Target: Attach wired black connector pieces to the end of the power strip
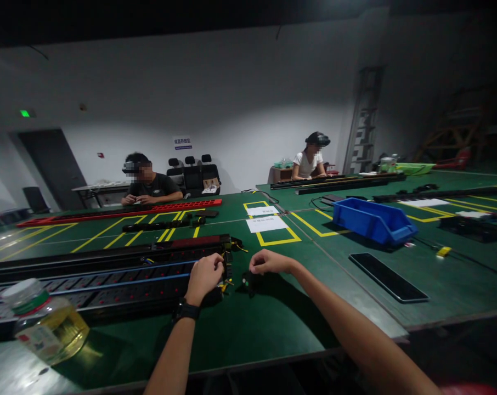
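Observation:
My left hand (206,278), with a black watch on the wrist, lies at the right end of a long black rail assembly (141,286). Its fingers are curled in against that end, beside yellow-tipped wires (226,284), and what they grip is hidden. A short way to the right, my right hand (270,262) is closed in a pinch at the top of a small black part (247,282) that shows light dots. The part is dark and blurred, so its exact kind does not show. Blue strips and red dots run along the assembly.
A bottle of yellow liquid (53,326) stands at the front left. Right of my hands are a blue bin (372,219) and a dark tablet (387,277). Paper sheets (267,224) lie ahead. Two people (152,186) (308,162) work across the green table (298,329).

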`<state>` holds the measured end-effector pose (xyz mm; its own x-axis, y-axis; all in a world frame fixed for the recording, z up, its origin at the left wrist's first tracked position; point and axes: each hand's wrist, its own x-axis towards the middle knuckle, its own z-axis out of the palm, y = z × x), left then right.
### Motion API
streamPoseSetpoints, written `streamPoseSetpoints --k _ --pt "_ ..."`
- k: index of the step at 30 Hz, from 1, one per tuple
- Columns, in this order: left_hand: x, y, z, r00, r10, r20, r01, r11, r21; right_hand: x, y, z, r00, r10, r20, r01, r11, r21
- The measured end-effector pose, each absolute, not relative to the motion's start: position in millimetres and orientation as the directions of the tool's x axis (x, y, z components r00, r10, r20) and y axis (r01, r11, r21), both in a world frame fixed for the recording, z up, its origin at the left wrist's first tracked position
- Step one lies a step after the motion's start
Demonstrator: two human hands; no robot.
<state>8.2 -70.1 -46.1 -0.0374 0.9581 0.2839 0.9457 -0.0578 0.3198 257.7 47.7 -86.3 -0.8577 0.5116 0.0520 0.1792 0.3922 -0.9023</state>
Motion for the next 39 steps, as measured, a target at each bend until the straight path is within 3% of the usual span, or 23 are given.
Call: streamPoseSetpoints --k 4,8,11,14,16,19,23,39 --pt "7.9 -71.1 -45.3 -0.038 0.961 0.274 0.941 -0.058 0.334 293.5 73.9 -90.0 -0.570 0.817 0.083 0.561 0.461 -0.688" --pt "8.0 -71.2 -44.9 -0.031 0.960 0.278 0.940 -0.066 0.335 315.6 75.7 -86.4 -0.403 0.896 0.184 0.778 0.442 -0.446" --pt "8.8 -71.8 -44.4 -0.033 0.960 0.278 0.940 -0.065 0.335 311.3 64.1 -79.7 -0.292 0.901 0.320 0.833 0.404 -0.377" --pt "9.4 -72.8 -44.5 -0.029 0.958 0.284 0.940 -0.071 0.335 286.6 44.4 -73.0 -0.276 0.828 0.488 0.775 0.492 -0.397" --pt "9.4 -72.9 -45.4 -0.025 0.955 0.296 0.937 -0.081 0.339 264.0 27.1 -69.7 -0.390 0.745 0.541 0.665 0.635 -0.393" --pt "8.9 -71.9 -47.3 -0.025 0.952 0.305 0.938 -0.084 0.338 234.1 -0.1 -67.5 -0.644 0.568 0.513 0.415 0.822 -0.389" --pt "8.7 -70.7 -48.6 -0.032 0.953 0.300 0.940 -0.074 0.333 215.5 -21.3 -71.4 -0.820 0.405 0.405 0.213 0.872 -0.441" --pt "11.9 -73.9 -44.4 -0.050 0.960 0.275 0.942 -0.046 0.334 205.5 -34.4 -80.5 -0.795 0.406 0.451 0.213 0.882 -0.420"
